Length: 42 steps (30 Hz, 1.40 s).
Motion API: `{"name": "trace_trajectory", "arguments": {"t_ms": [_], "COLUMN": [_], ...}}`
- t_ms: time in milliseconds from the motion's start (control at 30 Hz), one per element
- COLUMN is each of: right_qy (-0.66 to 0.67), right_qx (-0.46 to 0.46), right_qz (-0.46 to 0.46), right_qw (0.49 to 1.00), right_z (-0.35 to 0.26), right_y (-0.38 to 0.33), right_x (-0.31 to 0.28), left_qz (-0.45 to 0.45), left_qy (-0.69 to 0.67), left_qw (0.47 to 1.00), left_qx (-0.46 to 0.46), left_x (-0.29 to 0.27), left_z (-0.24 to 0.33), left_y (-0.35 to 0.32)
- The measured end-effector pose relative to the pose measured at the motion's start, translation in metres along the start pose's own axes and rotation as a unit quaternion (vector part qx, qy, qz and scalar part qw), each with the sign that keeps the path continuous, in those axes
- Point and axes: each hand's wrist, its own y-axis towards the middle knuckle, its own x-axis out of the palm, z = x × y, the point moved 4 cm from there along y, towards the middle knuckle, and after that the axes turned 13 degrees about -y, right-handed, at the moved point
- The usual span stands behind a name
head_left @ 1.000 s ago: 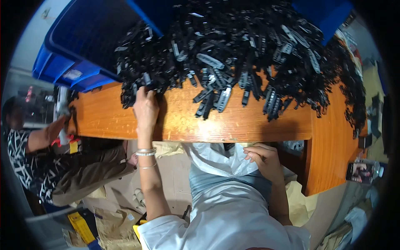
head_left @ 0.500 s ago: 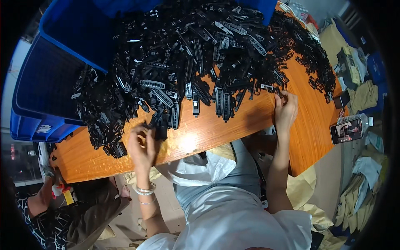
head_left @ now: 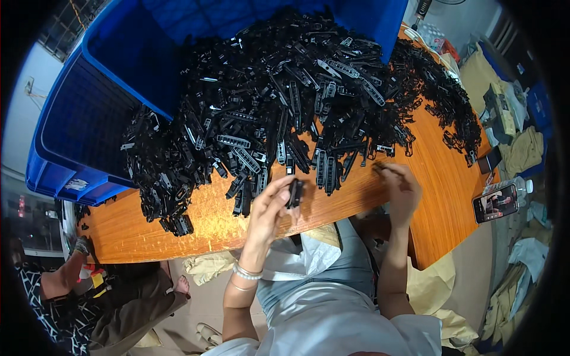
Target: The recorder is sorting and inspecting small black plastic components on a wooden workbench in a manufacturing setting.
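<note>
My left hand (head_left: 265, 215), with bracelets at the wrist, is raised over the front part of the table. Between its thumb and fingers it grips a short black plastic part (head_left: 295, 194). To the right, my right hand (head_left: 405, 188) is closed in a pinch, slightly blurred, just in front of the pile's edge. Something small and dark shows at its fingertips, too smeared to name. Beyond both hands spreads a large heap of black plastic parts (head_left: 237, 139), some long and slotted with grey faces.
A blue bin (head_left: 127, 56) lies tipped behind the heap, beside another blue bin (head_left: 77, 133). The wooden table (head_left: 442, 207) has a phone (head_left: 496, 203) and a clear bottle near its right edge. Another person's hand (head_left: 82, 244) is at the left end. A white sack (head_left: 294, 261) lies on my lap.
My left hand has moved right, away from the heap, with a black plastic part now plainly in it. My right hand has drawn back toward me from the pile's edge. The view has shifted slightly.
</note>
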Motion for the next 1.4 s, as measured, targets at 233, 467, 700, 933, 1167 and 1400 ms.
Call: {"name": "trace_trajectory", "arguments": {"t_ms": [233,467,700,933,1167,1400], "right_qy": [0.081,0.079,-0.007,0.037,0.061,0.132], "right_qx": [-0.079,-0.279,-0.404,-0.293,-0.262,-0.202], "right_qz": [-0.216,-0.248,-0.217,-0.333,-0.437,-0.419], "right_qw": [0.970,0.924,0.889,0.895,0.858,0.876], "right_z": [-0.044,-0.064,-0.077,-0.068,-0.051,-0.038], "right_y": [0.005,0.008,-0.004,-0.017,-0.035,-0.040], "right_x": [0.026,0.048,0.053,0.054,0.066,0.067], "left_qz": [-0.122,-0.118,-0.125,-0.044,-0.038,-0.029], "left_qy": [-0.217,-0.219,-0.223,-0.270,-0.296,-0.224], "left_qw": [0.946,0.932,0.927,0.916,0.907,0.923], "left_qx": [-0.206,-0.262,-0.275,-0.294,-0.296,-0.311], "left_x": [0.036,0.052,0.044,0.025,0.011,0.011], "left_z": [-0.006,-0.007,-0.013,-0.026,-0.035,-0.033], "left_y": [0.018,0.016,0.011,-0.009,-0.022,-0.032]}}
